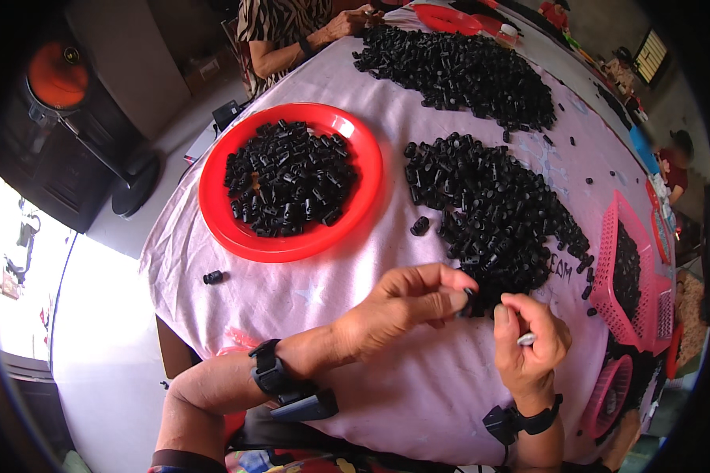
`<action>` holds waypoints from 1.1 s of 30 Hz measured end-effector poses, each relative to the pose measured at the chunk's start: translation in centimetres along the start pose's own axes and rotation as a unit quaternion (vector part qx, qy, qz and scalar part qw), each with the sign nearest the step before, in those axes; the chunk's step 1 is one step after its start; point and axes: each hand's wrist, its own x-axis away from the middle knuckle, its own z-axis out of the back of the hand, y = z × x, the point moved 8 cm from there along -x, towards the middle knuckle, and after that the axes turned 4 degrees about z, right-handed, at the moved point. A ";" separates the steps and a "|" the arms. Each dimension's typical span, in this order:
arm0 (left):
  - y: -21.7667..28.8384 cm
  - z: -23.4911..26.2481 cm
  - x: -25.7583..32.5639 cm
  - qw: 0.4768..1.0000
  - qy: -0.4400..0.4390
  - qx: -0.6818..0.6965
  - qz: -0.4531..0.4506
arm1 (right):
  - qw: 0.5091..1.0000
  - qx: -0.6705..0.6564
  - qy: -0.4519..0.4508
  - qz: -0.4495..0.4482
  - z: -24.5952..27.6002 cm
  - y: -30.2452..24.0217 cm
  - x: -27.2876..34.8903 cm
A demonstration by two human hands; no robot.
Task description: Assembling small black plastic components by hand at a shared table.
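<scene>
My left hand (pixel 394 311) pinches a small black plastic part (pixel 469 293) between thumb and forefinger, at the near edge of a pile of black parts (pixel 489 205). Just to its right, my right hand (pixel 535 351) is closed around a thin tool with a silver end (pixel 526 339) that sticks out from the fingers; the rest of it is hidden. The two hands are slightly apart. On the left stands a round red plate (pixel 213 209) heaped with similar black parts. One loose black piece (pixel 213 277) lies near it on the cloth.
A pink-white cloth (pixel 308 299) covers the table. Beyond sits a larger black heap (pixel 457 75), near another person's hand (pixel 347 25). Pink baskets (pixel 607 260) line the right side. A fan (pixel 59 75) stands on the floor at left.
</scene>
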 end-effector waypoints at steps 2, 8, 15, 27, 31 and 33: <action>2.2 1.0 0.8 0.996 0.048 -0.042 -0.060 | 0.997 -0.023 -0.020 -0.067 -0.5 1.4 0.2; 10.5 8.2 6.5 0.901 0.313 -0.165 -0.250 | 0.985 -0.027 -0.124 -0.116 -2.2 3.5 1.0; 12.6 9.6 9.9 0.782 0.408 -0.304 -0.360 | 0.969 -0.011 -0.232 -0.088 -3.4 3.6 1.9; 0.7 -0.9 -1.0 0.971 0.072 -0.228 -0.009 | 0.977 -0.104 -0.120 -0.142 -1.2 3.4 0.6; -1.1 -0.3 -1.9 0.989 0.072 -0.125 0.012 | 0.985 -0.087 -0.102 -0.105 -1.1 2.6 0.3; -1.6 -0.3 -1.9 0.998 0.042 -0.054 -0.006 | 0.990 -0.063 -0.103 -0.070 -1.2 1.6 0.0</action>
